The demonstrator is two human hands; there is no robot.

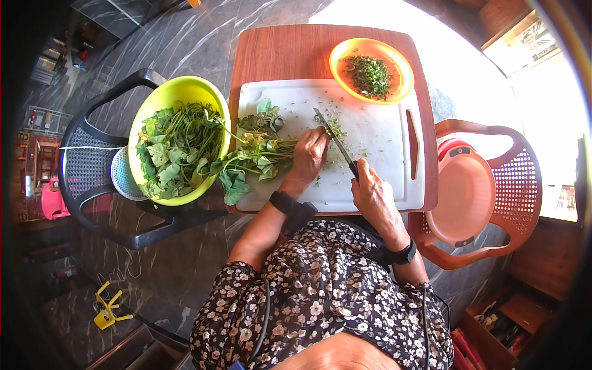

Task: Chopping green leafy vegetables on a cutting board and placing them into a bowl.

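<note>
My left hand (311, 150) presses a bunch of leafy green stems (263, 150) onto a white cutting board (370, 194). The leaves trail off to the left, over the board's edge. In my right hand (373, 192) is a kitchen knife (340, 147) with a black handle. Its blade slants up and left, close beside the fingertips of my left hand. Small chopped green pieces (334, 127) lie around the blade. At the board's far right corner, an orange bowl (336, 69) holds a heap of finely chopped greens (369, 76).
A yellow-green basin (150, 104) full of leafy stems rests on a black chair (95, 132) at left. On the right, a brown plastic chair (518, 175) holds a pink basin (462, 194). The wooden table (282, 51) has rounded corners. A small yellow stool-like object (106, 317) lies on the floor.
</note>
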